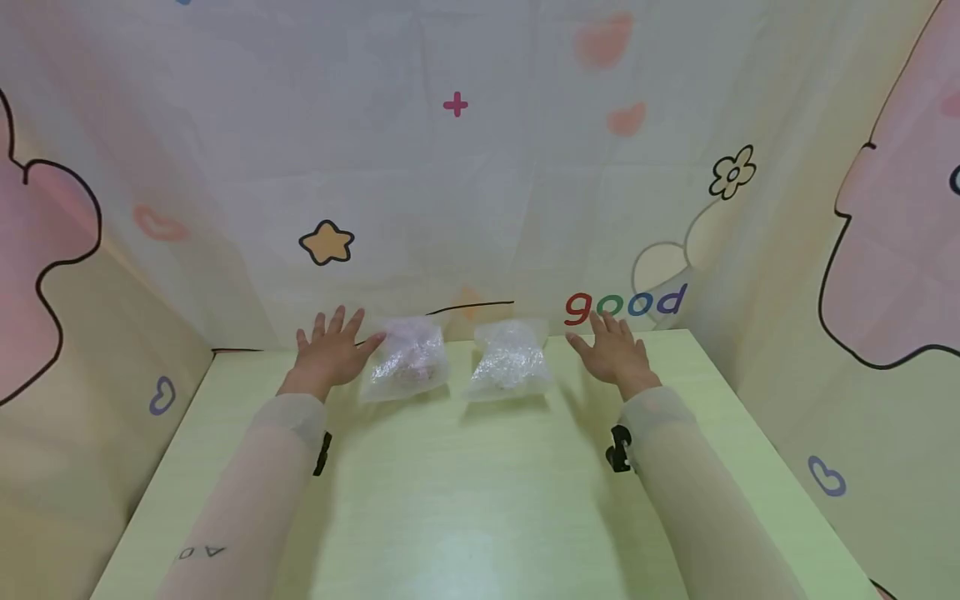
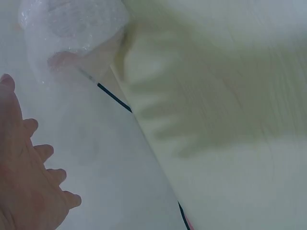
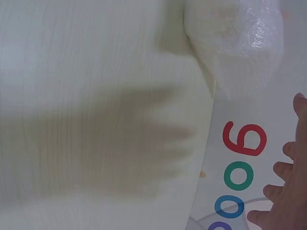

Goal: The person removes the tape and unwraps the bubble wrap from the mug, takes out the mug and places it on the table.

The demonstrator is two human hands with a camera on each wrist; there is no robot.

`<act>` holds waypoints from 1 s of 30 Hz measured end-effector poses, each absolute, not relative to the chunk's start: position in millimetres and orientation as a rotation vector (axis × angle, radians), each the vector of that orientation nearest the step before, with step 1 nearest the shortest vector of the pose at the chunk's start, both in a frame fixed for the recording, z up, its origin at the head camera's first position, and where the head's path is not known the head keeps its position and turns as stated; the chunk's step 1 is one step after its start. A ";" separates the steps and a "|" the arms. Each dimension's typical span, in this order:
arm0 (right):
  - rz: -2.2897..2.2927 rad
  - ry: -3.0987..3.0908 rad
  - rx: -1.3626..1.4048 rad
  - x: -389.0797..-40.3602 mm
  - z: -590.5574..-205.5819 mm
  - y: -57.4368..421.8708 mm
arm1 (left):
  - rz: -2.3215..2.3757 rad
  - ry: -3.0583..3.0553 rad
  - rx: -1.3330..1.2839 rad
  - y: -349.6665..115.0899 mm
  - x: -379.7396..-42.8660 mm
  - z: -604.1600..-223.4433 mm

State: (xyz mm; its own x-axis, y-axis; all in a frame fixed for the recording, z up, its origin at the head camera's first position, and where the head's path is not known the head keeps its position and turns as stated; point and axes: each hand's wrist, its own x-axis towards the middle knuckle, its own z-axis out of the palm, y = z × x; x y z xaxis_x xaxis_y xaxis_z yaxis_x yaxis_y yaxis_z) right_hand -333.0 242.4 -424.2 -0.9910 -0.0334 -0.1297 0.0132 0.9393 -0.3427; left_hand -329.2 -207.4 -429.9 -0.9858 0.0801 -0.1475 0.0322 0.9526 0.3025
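Two clear bubble-wrap packets stand side by side near the back edge of the table. The left packet (image 1: 408, 360) has a faint pinkish tint; the right packet (image 1: 510, 360) looks whiter. What they wrap is hidden by the plastic. My left hand (image 1: 330, 352) is spread beside the left packet, its thumb overlapping that packet's edge in the head view. To the right of the other packet, my right hand (image 1: 617, 354) is spread with its fingers apart and holds nothing. In both wrist views the hands cast finger shadows on the table.
The pale wood-grain table (image 1: 450, 483) ends at a printed cloth backdrop (image 1: 465, 208) behind the packets. More printed cloth (image 1: 795, 400) hangs along the sides. Both wrists wear black straps (image 1: 619, 448) over long pale sleeves.
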 end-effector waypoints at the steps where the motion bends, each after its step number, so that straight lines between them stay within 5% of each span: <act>1: -0.535 2.957 -0.019 -333.0 -424.4 242.0 | 0.456 2.951 0.093 -205.9 -329.5 -429.9; 30: -0.640 2.970 -0.101 -339.6 -431.3 229.2 | 0.491 3.001 0.381 -132.2 -338.2 -412.5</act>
